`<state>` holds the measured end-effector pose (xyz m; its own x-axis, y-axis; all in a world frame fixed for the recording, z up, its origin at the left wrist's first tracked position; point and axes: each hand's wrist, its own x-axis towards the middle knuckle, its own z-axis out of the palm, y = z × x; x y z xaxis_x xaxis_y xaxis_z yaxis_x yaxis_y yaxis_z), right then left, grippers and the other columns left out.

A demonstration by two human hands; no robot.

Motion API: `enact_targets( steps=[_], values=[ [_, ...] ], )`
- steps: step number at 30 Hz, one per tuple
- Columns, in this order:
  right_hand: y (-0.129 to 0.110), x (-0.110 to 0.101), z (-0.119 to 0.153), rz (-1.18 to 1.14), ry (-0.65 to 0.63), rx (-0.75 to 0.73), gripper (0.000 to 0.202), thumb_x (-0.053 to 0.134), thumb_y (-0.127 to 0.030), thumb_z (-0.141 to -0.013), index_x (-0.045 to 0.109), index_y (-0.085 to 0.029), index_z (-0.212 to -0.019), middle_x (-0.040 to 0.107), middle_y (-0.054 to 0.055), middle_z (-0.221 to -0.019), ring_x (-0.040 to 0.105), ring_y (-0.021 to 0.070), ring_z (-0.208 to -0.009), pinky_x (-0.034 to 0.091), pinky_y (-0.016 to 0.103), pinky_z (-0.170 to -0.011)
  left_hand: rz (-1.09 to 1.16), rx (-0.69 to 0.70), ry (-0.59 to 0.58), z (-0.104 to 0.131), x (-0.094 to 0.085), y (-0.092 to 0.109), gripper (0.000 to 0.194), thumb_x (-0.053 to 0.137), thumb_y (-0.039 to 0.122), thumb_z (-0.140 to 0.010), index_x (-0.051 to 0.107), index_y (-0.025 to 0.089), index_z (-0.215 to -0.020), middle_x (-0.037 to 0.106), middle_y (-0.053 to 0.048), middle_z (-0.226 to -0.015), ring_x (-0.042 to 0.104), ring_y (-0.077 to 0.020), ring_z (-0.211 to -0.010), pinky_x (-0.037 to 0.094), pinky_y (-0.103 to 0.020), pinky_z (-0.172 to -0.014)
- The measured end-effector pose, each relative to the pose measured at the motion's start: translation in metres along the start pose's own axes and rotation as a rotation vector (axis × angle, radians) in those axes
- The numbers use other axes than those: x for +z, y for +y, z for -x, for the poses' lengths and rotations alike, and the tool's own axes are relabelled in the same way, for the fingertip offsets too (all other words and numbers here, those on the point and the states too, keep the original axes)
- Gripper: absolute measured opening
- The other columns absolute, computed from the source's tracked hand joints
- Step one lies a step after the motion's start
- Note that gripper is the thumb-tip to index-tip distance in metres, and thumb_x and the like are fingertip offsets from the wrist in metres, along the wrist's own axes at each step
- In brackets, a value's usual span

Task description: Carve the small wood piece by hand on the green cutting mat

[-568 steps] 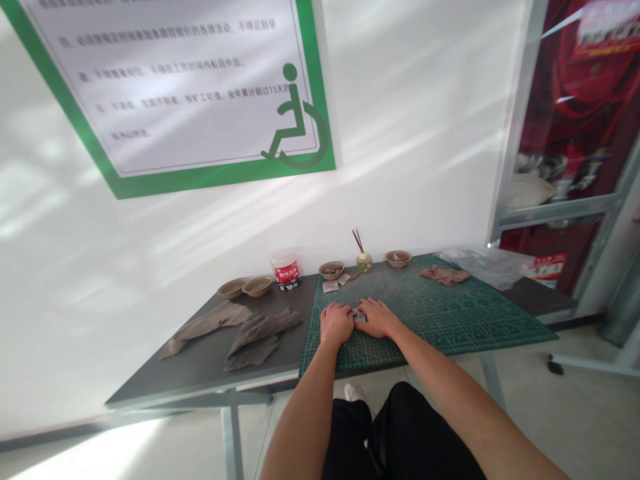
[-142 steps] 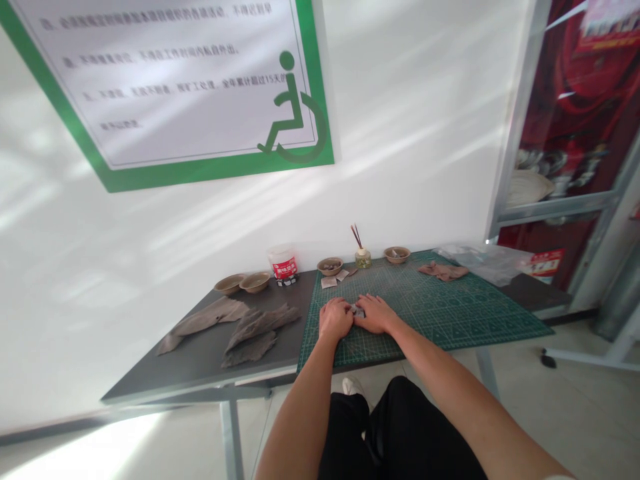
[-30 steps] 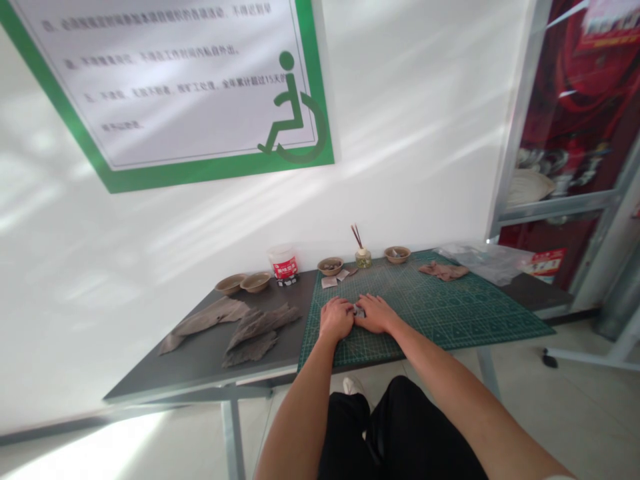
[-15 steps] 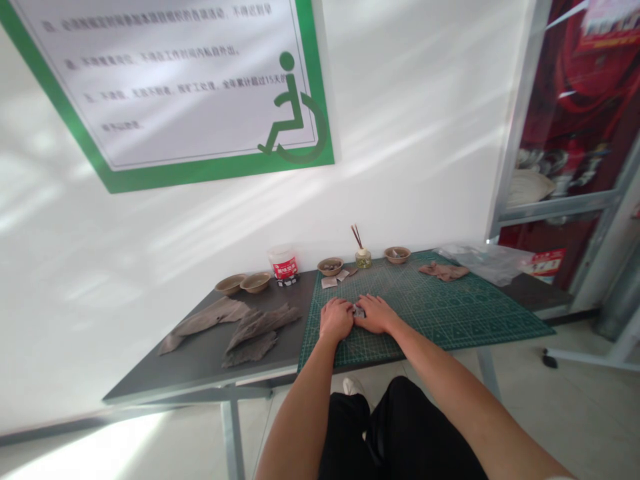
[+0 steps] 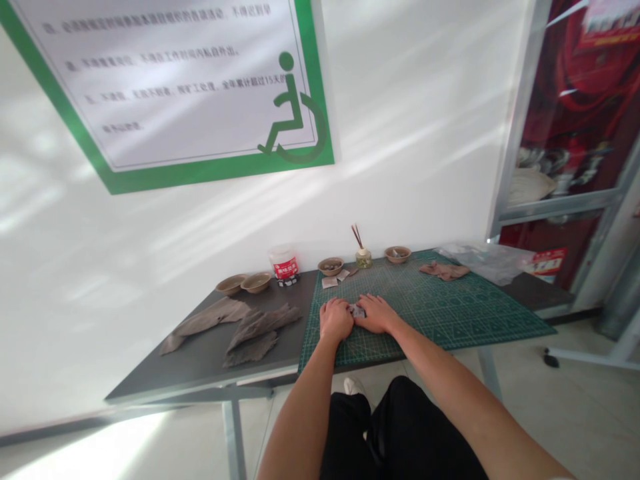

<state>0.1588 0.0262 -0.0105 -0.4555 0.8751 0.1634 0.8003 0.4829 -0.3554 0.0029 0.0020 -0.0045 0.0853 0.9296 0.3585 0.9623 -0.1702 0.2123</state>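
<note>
Between my hands, low over the green cutting mat (image 5: 425, 313), is a small grey patterned piece (image 5: 357, 311); its kind is too small to tell. My left hand (image 5: 337, 319) has its fingers bent and closed at the left side of this piece. From the right, my right hand (image 5: 376, 313) grips the other side with its fingers pressed together. Both hands hide part of the piece. Beyond them, small pale squares (image 5: 330, 283) lie near a tan bowl (image 5: 331, 267) with small pieces in it.
Two tan bowls (image 5: 256, 283) and a white tub with a red label (image 5: 285, 265) stand at the back left. Brown-grey cloths (image 5: 260, 333) lie on the dark table. A reed diffuser (image 5: 363, 258), another bowl (image 5: 398, 254), a crumpled cloth (image 5: 444, 270) and clear plastic (image 5: 493, 261) are behind right.
My left hand's fingers have shifted slightly, and a little more of the grey piece shows between the hands. The rest looks the same.
</note>
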Motion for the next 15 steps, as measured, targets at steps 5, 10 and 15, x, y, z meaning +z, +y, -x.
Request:
enact_targets(
  steps=[5,10,15],
  values=[
    [0.0005,0.0004,0.0006,0.01,0.012,-0.009,0.059,0.044,-0.054,-0.079,0.047,-0.02,-0.127,0.032,0.01,-0.144,0.022,0.0283,-0.134,0.015,0.045,-0.106,-0.01,-0.014,-0.009,0.0004,-0.0013,0.0015,0.029,0.04,0.027,-0.086,0.064,0.023,-0.1,0.057,-0.005,-0.121,0.036,-0.0203,-0.125,0.021,-0.036,-0.104],
    [0.0011,0.0011,0.0,0.015,0.012,-0.013,0.059,0.041,-0.055,-0.08,0.047,-0.019,-0.127,0.032,0.01,-0.144,0.022,0.0283,-0.134,0.014,0.045,-0.107,-0.006,-0.036,0.01,0.0004,-0.0019,0.0024,0.03,0.04,0.03,-0.085,0.066,0.023,-0.097,0.06,-0.004,-0.118,0.037,-0.0217,-0.124,0.022,-0.038,-0.104],
    [0.002,0.0025,-0.001,0.014,0.01,-0.016,0.061,0.039,-0.057,-0.081,0.047,-0.019,-0.128,0.031,0.01,-0.145,0.021,0.0281,-0.134,0.014,0.045,-0.107,-0.013,-0.057,0.002,0.0006,-0.0043,0.0028,0.029,0.041,0.03,-0.083,0.068,0.027,-0.093,0.06,-0.001,-0.119,0.037,-0.0229,-0.123,0.022,-0.042,-0.103]
  ],
)
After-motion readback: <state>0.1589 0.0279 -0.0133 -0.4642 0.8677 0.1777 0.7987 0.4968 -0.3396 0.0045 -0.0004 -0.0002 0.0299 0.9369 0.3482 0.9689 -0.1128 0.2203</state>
